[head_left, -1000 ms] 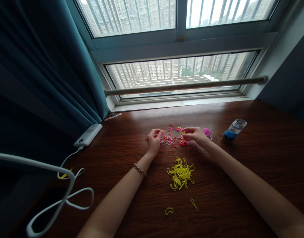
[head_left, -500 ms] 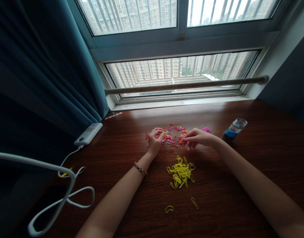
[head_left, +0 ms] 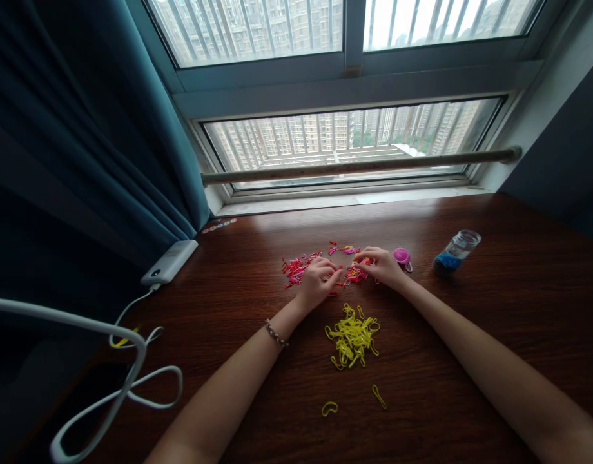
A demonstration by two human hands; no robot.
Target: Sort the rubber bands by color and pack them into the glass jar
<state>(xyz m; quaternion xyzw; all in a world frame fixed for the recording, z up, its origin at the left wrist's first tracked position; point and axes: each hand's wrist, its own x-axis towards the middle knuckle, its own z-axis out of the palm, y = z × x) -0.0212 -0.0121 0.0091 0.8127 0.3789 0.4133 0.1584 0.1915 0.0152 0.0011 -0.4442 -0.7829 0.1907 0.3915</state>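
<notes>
My left hand [head_left: 320,282] is bent over the red and pink rubber bands [head_left: 296,269], thumb and fingertips brought together at the right side of the pile. What its fingertips hold, if anything, is too small to make out. Across from it, my right hand [head_left: 381,264] reaches into a second cluster of red and pink bands [head_left: 355,273] with its fingers pinched. A speck of yellow shows by those fingers, but I cannot tell whether it is held. Nearer to me lies a loose heap of yellow rubber bands [head_left: 353,336].
Two single yellow bands [head_left: 330,408] lie closer to me. A pink cup-shaped lid [head_left: 401,256] sits right of my right hand, then a glass jar [head_left: 457,251] with blue contents. At left are a white power bank [head_left: 169,262] and a looped white cable [head_left: 142,367].
My left hand has moved right, uncovering more of the red and pink pile. My right hand has shifted slightly up and left, and the pink lid shows more fully.
</notes>
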